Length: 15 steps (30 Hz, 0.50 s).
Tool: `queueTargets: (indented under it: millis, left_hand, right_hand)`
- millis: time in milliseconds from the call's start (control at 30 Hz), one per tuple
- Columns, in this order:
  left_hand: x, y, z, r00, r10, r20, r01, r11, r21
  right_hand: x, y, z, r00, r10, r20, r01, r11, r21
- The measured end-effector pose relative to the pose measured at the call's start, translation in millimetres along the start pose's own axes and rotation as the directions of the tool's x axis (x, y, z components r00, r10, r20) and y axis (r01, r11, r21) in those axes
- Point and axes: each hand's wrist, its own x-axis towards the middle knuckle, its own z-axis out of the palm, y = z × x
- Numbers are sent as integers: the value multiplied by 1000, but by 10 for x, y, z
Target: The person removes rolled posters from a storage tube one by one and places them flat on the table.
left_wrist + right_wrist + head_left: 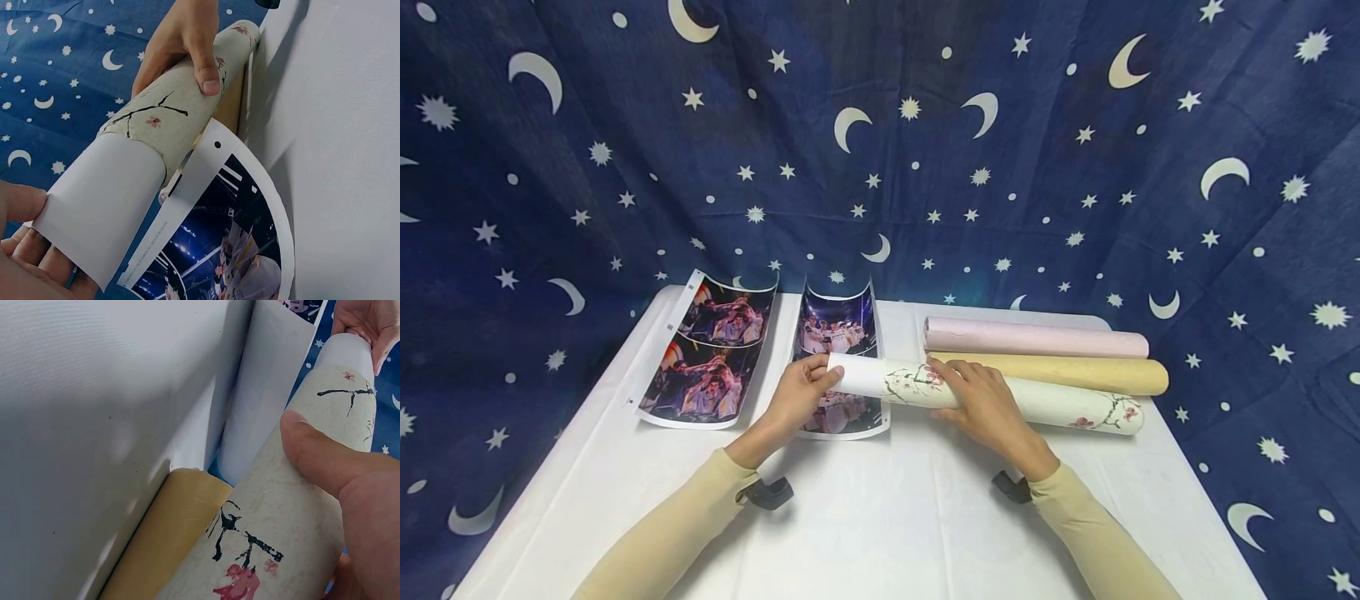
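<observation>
A cream tube (1045, 404) printed with dark branches and pink blossoms lies slanted across the right half of the table. From its left end sticks out a rolled white sheet of paper (856, 374). My left hand (792, 398) pinches the outer edge of this sheet, thumb on top and fingers beneath in the left wrist view. My right hand (983, 404) grips the tube near its middle, with the thumb (312, 447) along its side. How far the paper reaches inside the tube is hidden.
A yellow tube (1090, 372) and a pink tube (1037, 337) lie behind the cream one. Two curled photo prints stand on the white table (880, 517): one print (715, 362) at left, another print (838, 421) partly behind the white paper. A blue star-patterned cloth (880, 125) hangs behind.
</observation>
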Motion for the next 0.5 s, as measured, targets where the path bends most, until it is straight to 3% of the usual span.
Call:
queueTargets:
  millis: [500]
  left_hand:
    - [-20,39,-128,999,1,-32,-1,1000,16]
  right_hand:
    - [-68,56,-39,1000,17,5,-17,1000,-18]
